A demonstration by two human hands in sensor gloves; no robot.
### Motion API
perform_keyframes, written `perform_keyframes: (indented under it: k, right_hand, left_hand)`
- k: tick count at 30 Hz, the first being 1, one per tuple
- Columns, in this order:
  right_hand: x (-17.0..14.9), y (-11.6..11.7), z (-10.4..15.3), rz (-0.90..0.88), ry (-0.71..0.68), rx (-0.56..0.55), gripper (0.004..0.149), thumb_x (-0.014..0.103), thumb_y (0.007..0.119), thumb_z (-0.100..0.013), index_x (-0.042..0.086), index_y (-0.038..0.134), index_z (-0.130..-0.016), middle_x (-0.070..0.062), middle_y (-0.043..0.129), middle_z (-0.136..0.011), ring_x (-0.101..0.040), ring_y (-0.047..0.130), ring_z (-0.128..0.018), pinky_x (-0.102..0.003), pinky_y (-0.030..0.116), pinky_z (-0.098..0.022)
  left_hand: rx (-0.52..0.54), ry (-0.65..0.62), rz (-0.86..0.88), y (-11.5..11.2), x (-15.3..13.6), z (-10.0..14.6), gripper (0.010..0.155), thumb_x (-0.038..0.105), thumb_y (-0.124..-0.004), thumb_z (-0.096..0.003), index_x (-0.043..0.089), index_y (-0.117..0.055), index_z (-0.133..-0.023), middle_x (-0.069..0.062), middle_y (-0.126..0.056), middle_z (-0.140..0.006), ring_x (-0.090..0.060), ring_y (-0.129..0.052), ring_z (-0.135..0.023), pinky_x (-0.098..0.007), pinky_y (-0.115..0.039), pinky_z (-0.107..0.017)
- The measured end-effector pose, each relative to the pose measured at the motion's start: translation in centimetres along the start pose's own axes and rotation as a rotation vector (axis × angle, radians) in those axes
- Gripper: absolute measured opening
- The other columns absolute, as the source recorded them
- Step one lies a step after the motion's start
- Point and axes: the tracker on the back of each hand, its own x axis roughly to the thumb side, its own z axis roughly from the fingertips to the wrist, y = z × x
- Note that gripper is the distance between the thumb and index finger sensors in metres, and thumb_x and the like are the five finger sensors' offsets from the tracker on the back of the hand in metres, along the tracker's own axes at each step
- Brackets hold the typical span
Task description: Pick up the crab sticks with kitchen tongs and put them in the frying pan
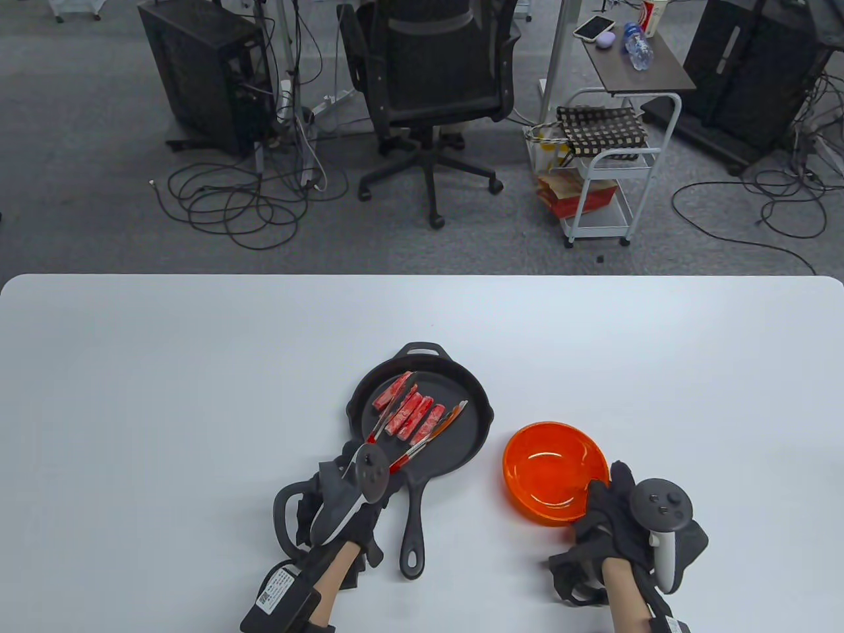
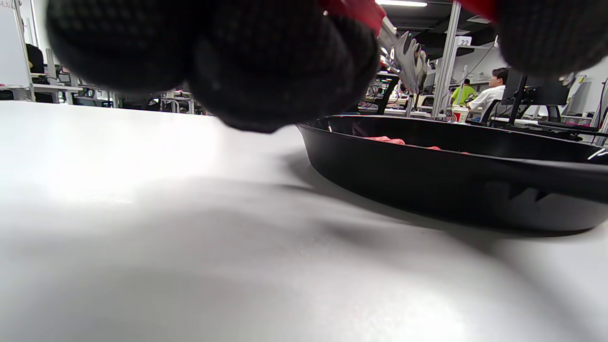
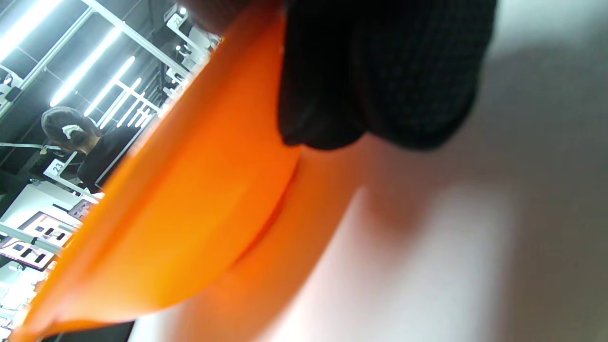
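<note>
A black cast-iron frying pan sits mid-table, handle toward me, with several red crab sticks side by side in it. Red-handled metal kitchen tongs spread wide over the pan, one arm each side of the sticks. My left hand grips the tongs' handle end at the pan's near-left edge. In the left wrist view the pan's wall and a tong tip show past my fingers. An orange bowl, nothing in it, stands to the right; my right hand holds its near rim.
The white table reaches to its far edge, with bare floor, an office chair, cables and a wire cart beyond. People sit at desks in the background of the wrist views.
</note>
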Motion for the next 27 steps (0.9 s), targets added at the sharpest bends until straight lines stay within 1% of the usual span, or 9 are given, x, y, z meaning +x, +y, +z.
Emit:
perform_keyframes:
  k: [3,5,6,7,8,11,15,20,27]
  right_hand:
    - [0.3,-0.1,0.1,0.051,-0.022,-0.01,0.065,0.029,0.06,-0.06,-0.002,0.037,-0.113,-0.031,0.066,-0.101,-0.032,0.099,-0.051,-0.037,0.094,-0.03]
    - [0.9,-0.3,0.2,0.194,-0.088,-0.046,0.069,0.033,0.059,-0.061,-0.001,0.032,-0.115,-0.035,0.06,-0.103,-0.037,0.096,-0.06,-0.042,0.091,-0.036]
    - [1.4,-0.3,0.3,0.306,-0.139,-0.066,0.071,0.035,0.059,-0.061,-0.001,0.03,-0.115,-0.036,0.058,-0.104,-0.04,0.093,-0.065,-0.044,0.09,-0.037]
    - [1.6,-0.4,0.4,0.353,-0.158,-0.078,0.072,0.037,0.058,-0.062,0.001,0.028,-0.116,-0.035,0.056,-0.106,-0.042,0.091,-0.069,-0.046,0.089,-0.039]
    - [2.2,-0.4,0.7,0.504,-0.225,-0.146,0.073,0.039,0.058,-0.061,0.002,0.028,-0.116,-0.034,0.057,-0.106,-0.042,0.091,-0.071,-0.046,0.089,-0.04]
    - [3.1,-0.4,1.3,0.665,-0.314,-0.228,0.073,0.043,0.058,-0.061,0.004,0.03,-0.117,-0.032,0.058,-0.107,-0.044,0.086,-0.077,-0.048,0.089,-0.042]
    - [4.4,-0.5,2.4,0.703,-0.438,-0.259,0.073,0.048,0.057,-0.061,0.008,0.034,-0.117,-0.031,0.052,-0.111,-0.053,0.069,-0.091,-0.058,0.08,-0.052]
    - [5.8,-0.2,4.3,0.734,-0.635,-0.295,0.07,0.051,0.056,-0.06,0.012,0.041,-0.117,-0.026,0.051,-0.114,-0.054,0.064,-0.095,-0.065,0.073,-0.058]
    - [6.7,0.9,5.6,0.78,-0.802,-0.196,0.074,0.06,0.051,-0.058,0.019,0.038,-0.119,-0.025,0.043,-0.119,-0.057,0.049,-0.102,-0.074,0.06,-0.064]
  left_hand:
    - [-0.003,0.0,-0.003,0.0,0.0,0.0,0.099,0.086,-0.074,-0.0331,0.011,-0.075,-0.099,0.008,-0.102,-0.062,-0.01,-0.106,-0.024,-0.039,-0.091,-0.026]
    - [-0.004,0.001,-0.002,0.0,0.0,0.0,0.1,0.086,-0.074,-0.033,0.011,-0.075,-0.099,0.008,-0.102,-0.062,-0.01,-0.106,-0.024,-0.039,-0.091,-0.026]
    - [-0.003,0.001,-0.001,0.0,0.0,0.0,0.1,0.086,-0.074,-0.0331,0.011,-0.075,-0.099,0.008,-0.102,-0.062,-0.01,-0.106,-0.024,-0.039,-0.091,-0.026]
    - [-0.003,0.001,-0.001,0.0,0.0,0.0,0.1,0.086,-0.074,-0.0331,0.011,-0.075,-0.099,0.008,-0.102,-0.062,-0.01,-0.106,-0.024,-0.039,-0.091,-0.026]
    - [-0.004,0.001,-0.001,0.0,0.0,0.0,0.1,0.086,-0.074,-0.0332,0.011,-0.075,-0.099,0.007,-0.102,-0.063,-0.01,-0.106,-0.024,-0.039,-0.091,-0.026]
    - [-0.006,0.0,0.001,0.0,0.0,0.0,0.1,0.086,-0.074,-0.0333,0.011,-0.075,-0.099,0.007,-0.102,-0.063,-0.01,-0.106,-0.024,-0.039,-0.091,-0.026]
    - [-0.006,0.0,0.004,0.0,0.0,0.0,0.1,0.086,-0.074,-0.0333,0.011,-0.075,-0.1,0.007,-0.102,-0.063,-0.01,-0.106,-0.024,-0.039,-0.091,-0.027]
    - [-0.01,0.0,0.003,-0.1,0.0,0.0,0.1,0.086,-0.074,-0.0334,0.011,-0.075,-0.1,0.007,-0.102,-0.063,-0.01,-0.106,-0.024,-0.039,-0.091,-0.027]
    - [-0.003,0.005,0.017,0.2,-0.2,0.0,0.1,0.086,-0.074,-0.0336,0.011,-0.074,-0.1,0.007,-0.102,-0.064,-0.011,-0.106,-0.025,-0.04,-0.09,-0.027]
